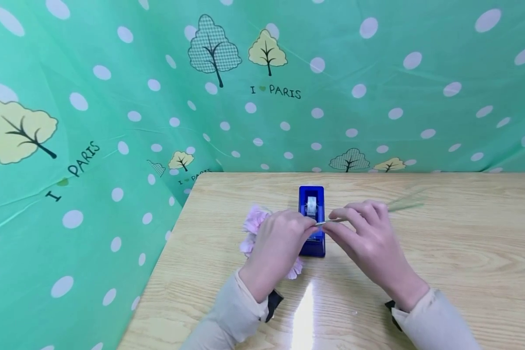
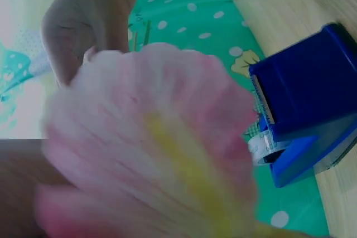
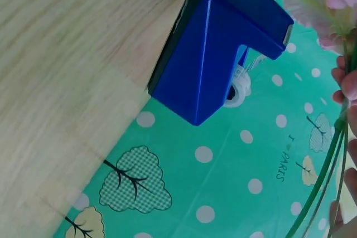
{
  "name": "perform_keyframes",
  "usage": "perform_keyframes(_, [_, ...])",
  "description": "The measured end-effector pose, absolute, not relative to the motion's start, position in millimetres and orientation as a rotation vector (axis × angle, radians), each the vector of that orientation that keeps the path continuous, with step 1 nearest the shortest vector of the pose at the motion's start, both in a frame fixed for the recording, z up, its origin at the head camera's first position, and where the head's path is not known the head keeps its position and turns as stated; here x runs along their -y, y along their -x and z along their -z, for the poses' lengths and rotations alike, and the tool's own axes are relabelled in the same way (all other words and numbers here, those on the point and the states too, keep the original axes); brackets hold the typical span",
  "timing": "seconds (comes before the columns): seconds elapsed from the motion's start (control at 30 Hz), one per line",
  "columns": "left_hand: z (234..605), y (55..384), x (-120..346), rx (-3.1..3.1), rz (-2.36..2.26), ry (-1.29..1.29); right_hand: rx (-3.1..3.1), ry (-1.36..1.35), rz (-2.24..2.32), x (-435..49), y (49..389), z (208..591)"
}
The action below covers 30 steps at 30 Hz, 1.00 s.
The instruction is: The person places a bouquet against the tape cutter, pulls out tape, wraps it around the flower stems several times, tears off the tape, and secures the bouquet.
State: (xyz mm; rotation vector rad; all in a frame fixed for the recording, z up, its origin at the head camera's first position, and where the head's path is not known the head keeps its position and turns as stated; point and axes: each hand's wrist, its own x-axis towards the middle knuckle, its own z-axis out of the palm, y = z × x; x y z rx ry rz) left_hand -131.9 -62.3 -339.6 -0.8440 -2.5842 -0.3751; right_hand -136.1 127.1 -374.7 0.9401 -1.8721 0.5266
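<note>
My left hand (image 1: 282, 236) pinches the green stems (image 3: 329, 165) of a bunch of pink flowers just below the blossoms. The blossoms (image 1: 254, 218) stick out beyond the left side of that hand, partly covered by it. One pale pink flower (image 2: 150, 137) fills much of the left wrist view, blurred. Close to the left fingertips, my right hand (image 1: 367, 238) holds the same stems between thumb and fingers. Thin stem ends (image 1: 407, 201) reach out past it to the right. Behind the meeting fingertips stands a blue tape dispenser (image 1: 312, 194), its lower part overlapped by the left hand.
A roll of clear tape (image 1: 311, 206) sits in the dispenser. The wood-grain table (image 1: 477, 253) runs back to a green dotted cloth (image 1: 332, 97) hanging behind and along the left side. A bright reflection lies on the tabletop near the front.
</note>
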Motion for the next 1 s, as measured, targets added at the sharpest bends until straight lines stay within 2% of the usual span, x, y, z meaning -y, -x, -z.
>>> perform_keyframes(0.3, [341.8, 130.7, 60.4, 2.484, 0.113, 0.918, 2.041, -0.861, -0.732, -126.2, 135.8, 381.2])
perform_keyframes(0.77, [342.4, 131.5, 64.5, 2.433, 0.134, 1.005, 2.352, -0.706, -0.906, -128.4, 129.1, 377.3])
perform_keyframes(1.0, [342.5, 134.7, 67.8, 2.461, 0.082, 1.014, 2.444, -0.73, -0.903, -133.4, 128.5, 372.6])
